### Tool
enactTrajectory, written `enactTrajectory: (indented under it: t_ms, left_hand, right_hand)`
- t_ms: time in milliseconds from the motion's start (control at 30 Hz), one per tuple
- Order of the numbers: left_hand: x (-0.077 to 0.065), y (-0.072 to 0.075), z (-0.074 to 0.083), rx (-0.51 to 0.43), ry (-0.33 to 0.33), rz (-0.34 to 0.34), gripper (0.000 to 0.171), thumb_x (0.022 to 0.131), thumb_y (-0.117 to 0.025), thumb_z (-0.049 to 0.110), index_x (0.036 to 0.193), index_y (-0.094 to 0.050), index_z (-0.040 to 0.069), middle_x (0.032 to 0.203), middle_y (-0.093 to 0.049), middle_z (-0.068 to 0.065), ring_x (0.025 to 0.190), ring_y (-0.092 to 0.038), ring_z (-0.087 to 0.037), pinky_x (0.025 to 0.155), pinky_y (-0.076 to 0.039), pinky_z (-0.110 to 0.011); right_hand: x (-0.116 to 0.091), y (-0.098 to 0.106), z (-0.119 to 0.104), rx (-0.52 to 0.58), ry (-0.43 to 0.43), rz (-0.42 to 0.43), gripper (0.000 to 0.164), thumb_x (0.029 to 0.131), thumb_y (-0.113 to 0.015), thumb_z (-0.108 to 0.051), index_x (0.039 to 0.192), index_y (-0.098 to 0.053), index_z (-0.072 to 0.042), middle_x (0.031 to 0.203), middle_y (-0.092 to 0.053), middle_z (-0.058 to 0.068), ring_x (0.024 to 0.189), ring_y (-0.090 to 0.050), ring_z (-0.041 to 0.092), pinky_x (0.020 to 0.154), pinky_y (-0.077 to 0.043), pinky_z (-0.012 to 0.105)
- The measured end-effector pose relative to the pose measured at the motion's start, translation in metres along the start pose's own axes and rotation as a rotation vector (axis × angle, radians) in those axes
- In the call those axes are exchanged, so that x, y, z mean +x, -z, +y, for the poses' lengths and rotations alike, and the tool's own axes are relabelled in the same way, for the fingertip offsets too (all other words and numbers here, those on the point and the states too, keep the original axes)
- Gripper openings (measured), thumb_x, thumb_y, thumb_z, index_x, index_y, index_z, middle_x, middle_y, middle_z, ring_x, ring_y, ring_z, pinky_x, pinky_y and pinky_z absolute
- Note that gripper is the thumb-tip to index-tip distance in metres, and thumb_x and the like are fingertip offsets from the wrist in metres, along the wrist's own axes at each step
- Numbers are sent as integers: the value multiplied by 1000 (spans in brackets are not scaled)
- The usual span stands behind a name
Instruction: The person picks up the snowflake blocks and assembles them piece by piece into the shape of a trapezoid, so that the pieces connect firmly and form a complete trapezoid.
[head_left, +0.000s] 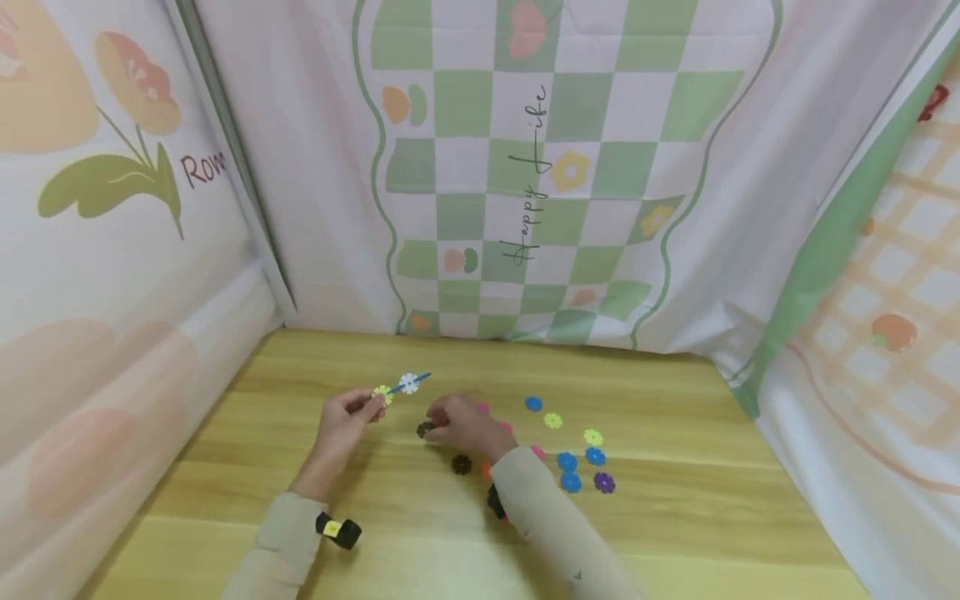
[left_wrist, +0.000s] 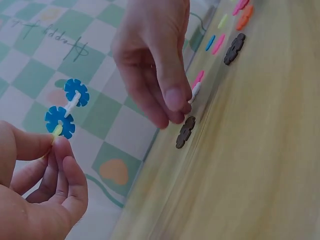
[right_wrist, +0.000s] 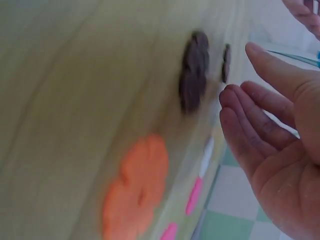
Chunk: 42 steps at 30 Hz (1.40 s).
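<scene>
Behind and around the work hang printed curtains (head_left: 465,167), the middle one checked in green and white. They border a pale wood-grained surface (head_left: 405,542), over which two beige sleeves reach, the left sleeve (head_left: 277,542) and the right sleeve (head_left: 555,525). From these come the person's left hand (head_left: 345,429) and right hand (head_left: 468,429), raised near each other with a gap between them. A black device (head_left: 341,531) with a yellow label sits by the left cuff. The left fingers pinch one end of a short chain of notched discs, raised above the surface: a yellow-green disc (left_wrist: 58,130) in the grip, then a blue disc (left_wrist: 52,120), a white disc (left_wrist: 73,102) and an outer blue disc (left_wrist: 76,92). The right fingers are loosely bent and hold nothing, just beside a brown disc (left_wrist: 185,132) lying on the surface. Another brown disc (head_left: 461,464) lies nearer the person, and to the right are scattered an orange disc (right_wrist: 140,185), several loose blue discs (head_left: 567,461) and a purple disc (head_left: 604,482).
</scene>
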<state>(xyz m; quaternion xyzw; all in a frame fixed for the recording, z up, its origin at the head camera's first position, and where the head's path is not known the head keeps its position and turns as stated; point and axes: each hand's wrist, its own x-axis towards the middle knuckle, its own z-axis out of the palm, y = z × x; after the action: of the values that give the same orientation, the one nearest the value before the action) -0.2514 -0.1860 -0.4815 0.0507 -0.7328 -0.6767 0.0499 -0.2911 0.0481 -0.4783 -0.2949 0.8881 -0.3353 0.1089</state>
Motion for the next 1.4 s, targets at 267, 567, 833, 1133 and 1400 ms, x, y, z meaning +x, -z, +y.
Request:
enactTrajectory:
  t_ms: [267, 567, 833, 1133, 1400]
  left_hand:
    - [-2, -4, 0, 3, 0, 4, 23, 101, -69, 6, 119, -70, -8, 96, -74, -5, 85, -68, -8, 81, -61, -17]
    - [-6, -16, -6, 25, -45, -58, 18, 100, -70, 6, 112, -73, -7, 93, -74, -7, 83, -67, -11, 80, -62, -22]
    - [-13, -33, -11, 53, -82, -120, 12, 98, -71, 5, 105, -75, -5, 92, -74, -13, 80, -67, -12, 78, -62, -24]
    - [-20, -42, -13, 82, -114, -161, 13, 98, -73, 9, 105, -76, -1, 95, -75, -14, 83, -68, -15, 80, -62, -28]
    - [-25, -51, -13, 118, -191, -196, 9, 97, -74, 9, 103, -78, 3, 94, -76, -16, 83, -70, -19, 78, -62, -29]
  right_hand:
    - [14, -13, -10, -122, -93, 12, 13, 93, -81, -16, 98, -76, -6, 91, -71, 2, 81, -60, 11, 74, -55, 25]
    - [-10, -3, -1, 62, -81, 13, 6, 98, -71, 0, 102, -69, -3, 98, -74, 9, 91, -69, 18, 80, -62, 30]
    - [-43, 25, 24, 158, -78, 120, 8, 98, -71, -4, 106, -70, -4, 97, -72, 6, 88, -67, 14, 77, -59, 25]
    - [-76, 51, 37, 254, -168, 285, 12, 98, -75, -9, 109, -73, -11, 99, -77, 4, 95, -73, 30, 80, -63, 34]
    - [-97, 58, 40, 358, -123, 404, 15, 99, -75, -13, 113, -73, -9, 104, -77, 9, 97, -74, 29, 83, -63, 29]
